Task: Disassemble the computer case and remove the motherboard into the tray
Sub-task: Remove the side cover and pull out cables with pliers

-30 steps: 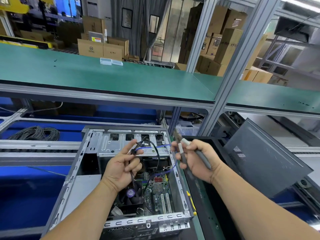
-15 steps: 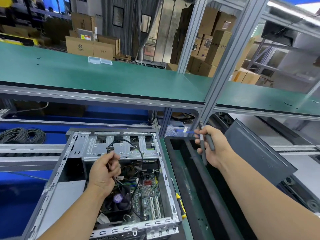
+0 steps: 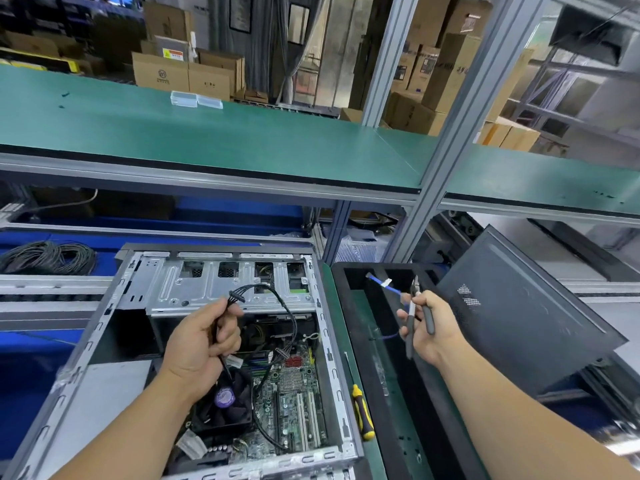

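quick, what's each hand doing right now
Left hand: closed on a black bundled cable above the open grey computer case.
Right hand: closed on grey-handled pliers and a thin blue cable.

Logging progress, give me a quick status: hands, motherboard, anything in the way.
Left hand grips black cable. Right hand grips pliers and blue cable over tray. Motherboard in case, cables and fan over it.
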